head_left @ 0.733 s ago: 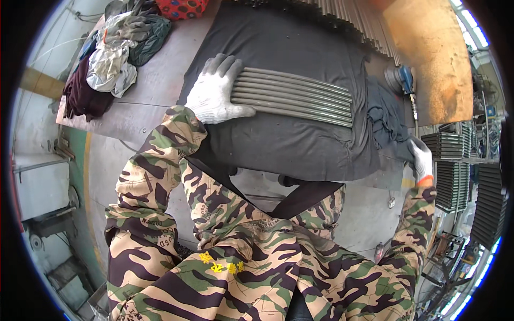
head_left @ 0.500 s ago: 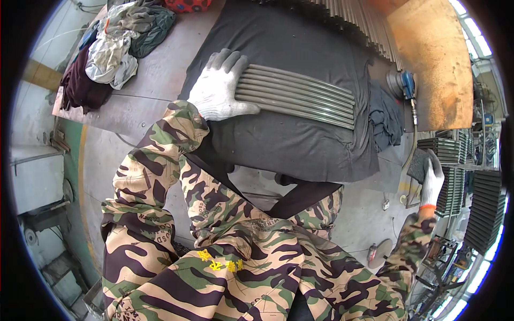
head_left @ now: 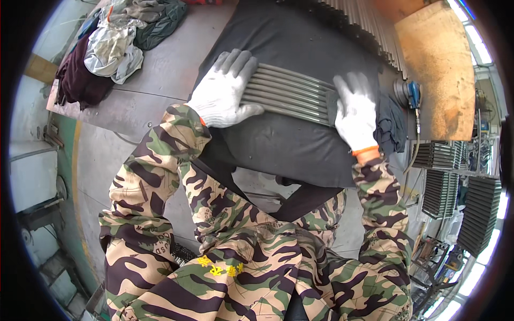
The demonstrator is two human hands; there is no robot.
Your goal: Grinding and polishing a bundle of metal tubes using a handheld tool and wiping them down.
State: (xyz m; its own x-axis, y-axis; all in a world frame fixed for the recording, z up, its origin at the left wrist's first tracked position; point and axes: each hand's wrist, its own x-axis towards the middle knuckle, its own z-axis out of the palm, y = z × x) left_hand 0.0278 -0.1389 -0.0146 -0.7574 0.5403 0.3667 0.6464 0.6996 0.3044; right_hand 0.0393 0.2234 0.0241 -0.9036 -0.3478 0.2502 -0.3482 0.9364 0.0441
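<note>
A row of several grey metal rods (head_left: pixel 289 93) lies side by side on the black cloth (head_left: pixel 278 144). My left hand (head_left: pixel 225 91), in a white glove with grey fingertips, rests flat over their left ends, fingers stretched and thumb out along the near side. Over the right ends is my right hand (head_left: pixel 356 109), gloved too, fingers extended away from me. Beneath it shows the edge of a dark grey abrasive pad (head_left: pixel 332 106), held down against the rods; most of the pad is hidden by the hand.
A blue sander (head_left: pixel 413 95) with a hose lies right of the cloth, near a dark rag (head_left: pixel 391 125). More rods (head_left: pixel 369 32) are lined up at the far right, beside a brown board (head_left: pixel 439 69). Crumpled rags (head_left: pixel 112 51) lie at the far left. Stacked dark racks (head_left: pixel 479 214) stand at the right.
My right hand has come in from the right side with the pad and now lies on the rods' right ends. My left hand stays on their left ends.
</note>
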